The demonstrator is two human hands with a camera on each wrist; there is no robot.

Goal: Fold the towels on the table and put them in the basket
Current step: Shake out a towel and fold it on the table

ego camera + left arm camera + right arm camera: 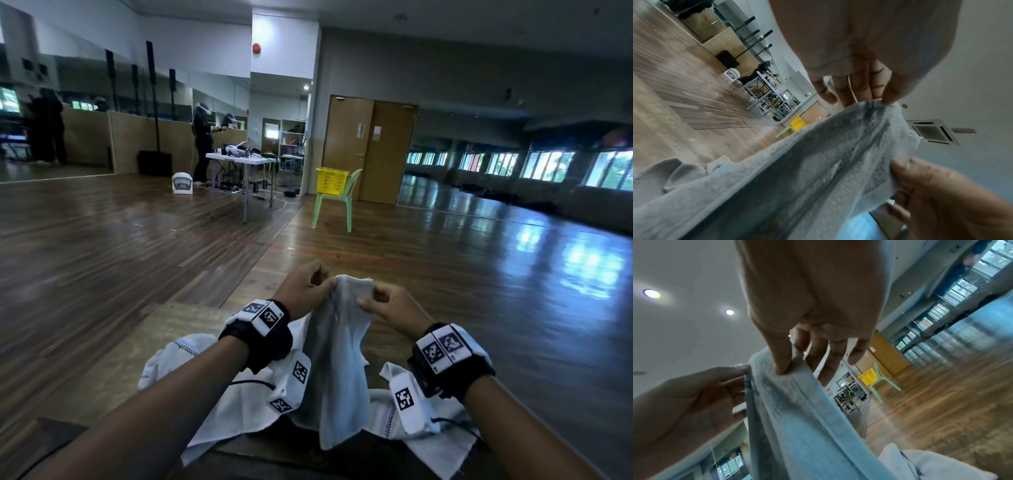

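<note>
A pale grey-white towel [337, 346] hangs lifted above the wooden table [178, 329], held by its top edge. My left hand [310, 286] pinches the left end of that edge between thumb and fingers. My right hand [378, 303] pinches the right end, a short span away. The left wrist view shows the towel [818, 170] running from my left hand [882, 99] down to the table, and the right wrist view shows my right hand [783, 369] on the towel [797, 418]. More white towels [191, 370] lie crumpled beneath. The yellow basket [331, 181] sits far off on a chair.
A green plastic chair [337, 202] carries the basket near brown double doors [371, 150]. A folding table [239, 161] with gear and a standing person [202, 144] are at the back left, by mirrored walls. Wooden floor stretches between my table and the chair.
</note>
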